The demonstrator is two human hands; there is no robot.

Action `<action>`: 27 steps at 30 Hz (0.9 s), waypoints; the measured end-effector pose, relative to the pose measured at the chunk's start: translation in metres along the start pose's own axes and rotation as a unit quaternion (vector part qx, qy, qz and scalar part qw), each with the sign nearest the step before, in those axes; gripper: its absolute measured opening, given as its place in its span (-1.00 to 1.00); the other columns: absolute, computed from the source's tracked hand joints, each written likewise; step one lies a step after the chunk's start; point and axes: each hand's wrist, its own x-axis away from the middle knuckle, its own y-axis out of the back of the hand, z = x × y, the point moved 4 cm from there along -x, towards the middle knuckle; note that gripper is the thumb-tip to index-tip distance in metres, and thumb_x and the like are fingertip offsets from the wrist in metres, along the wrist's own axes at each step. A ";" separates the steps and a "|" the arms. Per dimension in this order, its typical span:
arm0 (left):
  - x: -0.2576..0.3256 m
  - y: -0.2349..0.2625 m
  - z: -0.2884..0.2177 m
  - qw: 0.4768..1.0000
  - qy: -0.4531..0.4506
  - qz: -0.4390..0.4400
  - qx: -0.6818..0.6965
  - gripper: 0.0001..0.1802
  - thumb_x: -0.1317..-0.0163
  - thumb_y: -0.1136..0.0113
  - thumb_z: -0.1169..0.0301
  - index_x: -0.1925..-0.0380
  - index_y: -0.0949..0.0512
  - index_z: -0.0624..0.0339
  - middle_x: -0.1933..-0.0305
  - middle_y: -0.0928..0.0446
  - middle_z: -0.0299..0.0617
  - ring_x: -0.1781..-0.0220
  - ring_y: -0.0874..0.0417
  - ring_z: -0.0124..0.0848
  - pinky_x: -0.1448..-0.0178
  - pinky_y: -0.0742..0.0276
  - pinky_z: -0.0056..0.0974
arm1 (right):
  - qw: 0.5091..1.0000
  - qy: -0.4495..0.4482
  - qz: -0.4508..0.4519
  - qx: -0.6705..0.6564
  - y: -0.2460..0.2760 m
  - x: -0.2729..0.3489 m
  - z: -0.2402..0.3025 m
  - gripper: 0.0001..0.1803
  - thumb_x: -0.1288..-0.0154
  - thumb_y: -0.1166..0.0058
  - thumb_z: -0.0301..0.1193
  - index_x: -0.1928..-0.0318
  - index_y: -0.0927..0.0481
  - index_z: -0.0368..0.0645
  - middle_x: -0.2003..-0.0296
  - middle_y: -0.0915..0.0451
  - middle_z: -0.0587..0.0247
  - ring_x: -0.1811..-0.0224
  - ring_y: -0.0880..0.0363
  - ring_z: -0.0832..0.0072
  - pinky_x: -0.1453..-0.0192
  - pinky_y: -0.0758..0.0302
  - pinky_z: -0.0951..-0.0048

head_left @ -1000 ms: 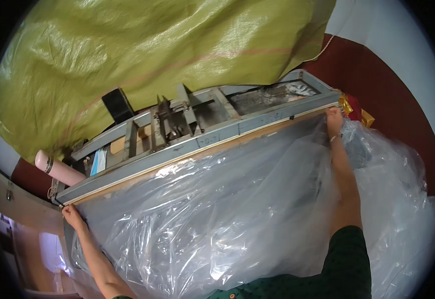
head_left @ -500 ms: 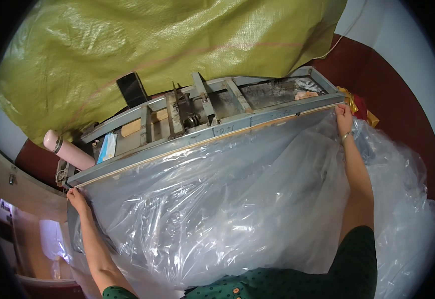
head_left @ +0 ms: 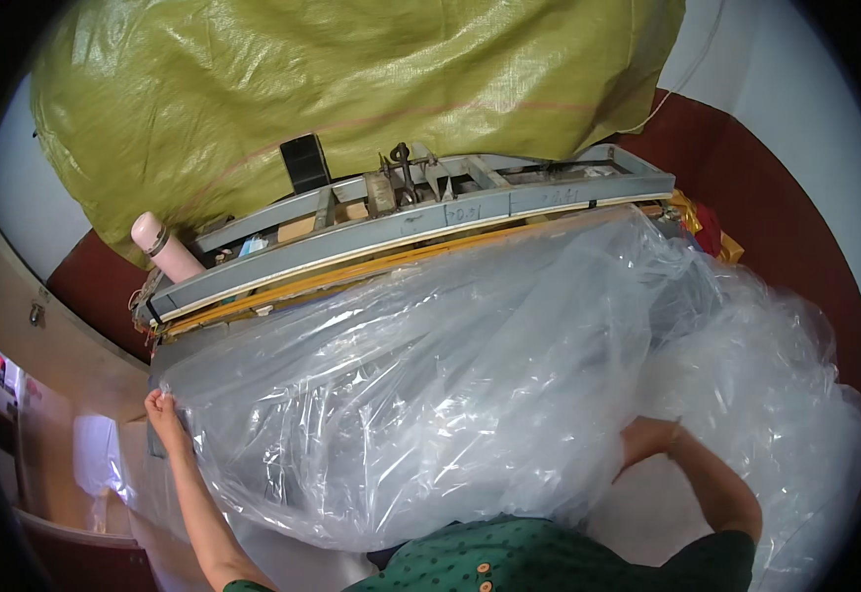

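Note:
A large sheet of clear plastic film [head_left: 381,395] spreads in front of me, wrinkled and shiny. My left hand [head_left: 162,409] pinches its far left corner, a little nearer to me than the long grey metal frame [head_left: 332,261]. At the lower right, my right hand [head_left: 642,441] is bent inward against the film; its fingers are hidden behind the folds. An orange strip [head_left: 371,264] shows beneath the frame's near bar. The film's far edge lies close to this strip on the right and farther from it on the left.
A pink bottle [head_left: 169,247] leans at the frame's left end, and a black phone [head_left: 305,163] stands behind it. Yellow-green woven sheeting [head_left: 371,79] covers the back. More bunched film [head_left: 776,395] is heaped on the right. A door [head_left: 65,355] stands at left.
The frame's near bar has risen, uncovering the orange strip. My left hand drew the film corner toward me; my right hand left the far right corner and came down near my body.

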 end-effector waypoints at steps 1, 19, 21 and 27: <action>0.005 -0.003 -0.005 1.000 0.001 0.000 0.004 -0.76 -0.14 -0.01 0.54 0.16 -0.33 0.20 0.36 -0.33 -0.37 0.34 -0.34 -0.60 0.18 -0.29 -0.52 | 0.993 0.092 -0.077 0.013 -0.016 -0.016 0.005 -0.08 0.32 -0.25 0.19 -0.07 -0.44 -0.11 -0.09 -0.37 -0.05 -0.20 -0.23 0.17 -0.20 -0.13 -0.04; 0.055 -0.064 -0.014 0.977 0.112 0.156 0.096 -0.66 -0.19 0.04 0.49 0.02 -0.39 0.32 0.05 -0.43 -0.17 0.04 -0.44 -0.42 -0.08 -0.33 -0.34 | 0.755 -0.365 -0.500 0.216 0.023 0.099 -0.038 -0.80 0.03 -0.05 -0.33 0.41 -0.53 -0.20 0.52 -0.53 -0.02 0.45 -0.51 0.08 0.36 -0.44 0.14; 0.096 -0.134 -0.051 0.961 0.124 0.202 0.141 -0.69 -0.19 0.05 0.49 0.04 -0.41 0.30 0.09 -0.43 -0.21 0.07 -0.43 -0.45 -0.06 -0.33 -0.35 | 0.627 -0.418 -0.577 0.317 0.044 0.201 -0.045 -0.87 -0.01 0.05 -0.55 0.37 -0.49 -0.26 0.51 -0.52 -0.04 0.45 -0.51 0.06 0.38 -0.44 0.14; 0.267 -0.287 -0.174 0.911 0.102 0.361 0.172 -0.81 -0.18 0.01 0.45 0.19 -0.45 0.21 0.25 -0.42 -0.32 0.22 -0.40 -0.55 0.10 -0.32 -0.43 | 0.336 -0.593 -0.641 0.353 0.164 0.517 0.099 -0.69 -0.20 0.16 -0.40 0.07 -0.52 -0.16 0.12 -0.55 0.09 0.12 -0.51 0.21 0.03 -0.41 0.29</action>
